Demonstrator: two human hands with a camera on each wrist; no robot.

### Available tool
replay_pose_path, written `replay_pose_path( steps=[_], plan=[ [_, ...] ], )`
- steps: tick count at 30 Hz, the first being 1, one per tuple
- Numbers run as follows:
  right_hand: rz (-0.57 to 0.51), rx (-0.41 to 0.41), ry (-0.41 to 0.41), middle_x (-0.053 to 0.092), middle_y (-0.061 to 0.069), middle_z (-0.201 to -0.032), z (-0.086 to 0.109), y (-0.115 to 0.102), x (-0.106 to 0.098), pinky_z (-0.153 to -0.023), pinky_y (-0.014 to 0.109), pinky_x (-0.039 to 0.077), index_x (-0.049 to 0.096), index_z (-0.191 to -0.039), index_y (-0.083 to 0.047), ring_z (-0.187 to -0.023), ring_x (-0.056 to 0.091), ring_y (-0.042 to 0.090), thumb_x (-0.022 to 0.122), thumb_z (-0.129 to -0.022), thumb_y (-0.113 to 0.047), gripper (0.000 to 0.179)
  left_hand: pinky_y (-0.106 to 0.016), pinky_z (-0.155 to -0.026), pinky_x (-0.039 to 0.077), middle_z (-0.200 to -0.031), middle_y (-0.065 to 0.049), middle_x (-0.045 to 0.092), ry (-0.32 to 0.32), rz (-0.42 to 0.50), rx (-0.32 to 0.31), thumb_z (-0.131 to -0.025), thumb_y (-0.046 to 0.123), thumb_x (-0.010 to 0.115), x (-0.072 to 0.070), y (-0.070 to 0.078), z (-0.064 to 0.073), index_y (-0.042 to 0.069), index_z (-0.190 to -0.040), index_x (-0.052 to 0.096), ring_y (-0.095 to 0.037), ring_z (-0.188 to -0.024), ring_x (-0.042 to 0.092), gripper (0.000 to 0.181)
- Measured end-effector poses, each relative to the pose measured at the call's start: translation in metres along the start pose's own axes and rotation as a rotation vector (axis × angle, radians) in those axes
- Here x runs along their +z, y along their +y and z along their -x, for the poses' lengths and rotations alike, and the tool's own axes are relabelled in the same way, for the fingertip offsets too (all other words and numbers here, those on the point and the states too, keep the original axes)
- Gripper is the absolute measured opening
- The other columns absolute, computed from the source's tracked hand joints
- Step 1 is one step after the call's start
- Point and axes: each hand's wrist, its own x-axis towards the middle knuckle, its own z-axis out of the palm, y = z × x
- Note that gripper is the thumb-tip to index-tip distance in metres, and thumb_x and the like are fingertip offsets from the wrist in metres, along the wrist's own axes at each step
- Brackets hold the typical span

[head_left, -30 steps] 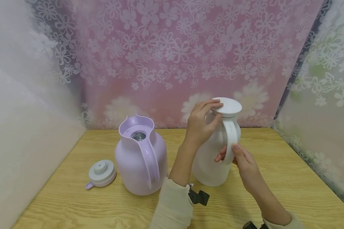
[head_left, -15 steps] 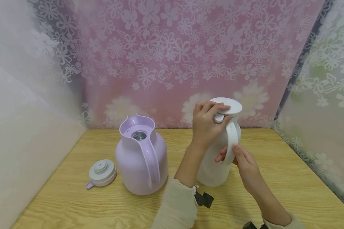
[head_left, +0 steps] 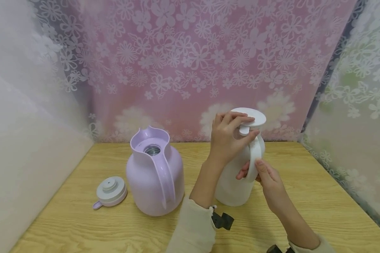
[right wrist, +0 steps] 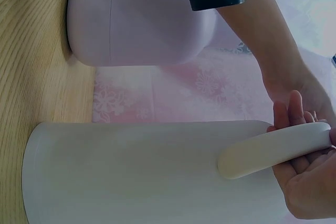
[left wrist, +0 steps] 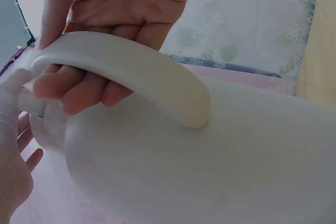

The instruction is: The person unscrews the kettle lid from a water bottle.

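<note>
A white vacuum jug (head_left: 232, 191) stands upright at the right of the table in the head view. My right hand (head_left: 270, 181) grips its handle (head_left: 254, 160), fingers passing through the loop and thumb on the outside. Over the jug's mouth sits a white round lid (head_left: 259, 118), with a small tab (head_left: 244, 130) that points toward me, left of the handle. My left hand (head_left: 225, 138) holds the lid, fingers laid over its top and thumb by the upper end of the handle. In the left wrist view, the right hand (left wrist: 126, 3) covers part of the handle.
Left of the white jug stands a lilac jug (head_left: 155, 186), its mouth uncovered. Further left, a grey and lilac stopper (head_left: 111, 192) lies upside down on the wooden table (head_left: 69, 225). A flowered pink curtain (head_left: 177, 63) hangs behind.
My left hand has moved right across the lid and turned it, so its tab now shows beside the handle. My right hand keeps its hold on the handle.
</note>
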Motion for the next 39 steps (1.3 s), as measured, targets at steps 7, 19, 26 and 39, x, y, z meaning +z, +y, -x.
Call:
replay_pose_path(
  steps=[7, 19, 26, 39],
  plan=[
    [0.011, -0.009, 0.007, 0.061, 0.012, -0.080, 0.000, -0.001, 0.001, -0.075, 0.028, 0.044, 0.051, -0.094, 0.010, -0.080, 0.059, 0.020, 0.021, -0.103, -0.019, 0.043, -0.024, -0.099, 0.026, -0.122, -0.003, 0.056, -0.065, 0.251, -0.109, -0.093, 0.017, 0.049, -0.013, -0.004, -0.002, 0.008, -0.113, 0.064, -0.009, -0.117, 0.039, 0.026],
    [-0.012, -0.032, 0.001, 0.061, 0.011, -0.080, 0.001, 0.001, 0.002, -0.075, 0.027, 0.044, 0.051, -0.095, 0.011, -0.079, 0.060, 0.019, 0.020, -0.103, -0.017, 0.042, -0.023, -0.103, 0.022, -0.127, -0.003, 0.053, -0.131, 0.339, -0.173, -0.094, 0.011, 0.049, -0.014, -0.014, 0.003, 0.005, -0.118, 0.060, -0.004, -0.127, 0.030, 0.027],
    [-0.046, -0.068, -0.017, 0.061, 0.012, -0.080, 0.000, 0.001, 0.001, -0.075, 0.027, 0.044, 0.050, -0.095, 0.012, -0.078, 0.060, 0.020, 0.020, -0.103, -0.014, 0.041, -0.021, -0.097, 0.029, -0.120, -0.001, 0.057, -0.076, 0.216, -0.138, -0.090, 0.018, 0.060, -0.010, -0.010, 0.003, 0.009, -0.113, 0.065, -0.010, -0.117, 0.038, 0.025],
    [-0.035, -0.051, -0.013, 0.061, 0.012, -0.080, -0.001, 0.001, 0.002, -0.076, 0.026, 0.044, 0.050, -0.094, 0.012, -0.079, 0.059, 0.019, 0.020, -0.103, -0.016, 0.042, -0.021, -0.086, 0.032, -0.093, 0.004, 0.061, 0.069, -0.030, -0.047, -0.075, 0.031, 0.077, 0.003, 0.002, -0.003, 0.014, -0.093, 0.072, -0.013, -0.090, 0.044, 0.024]
  ],
)
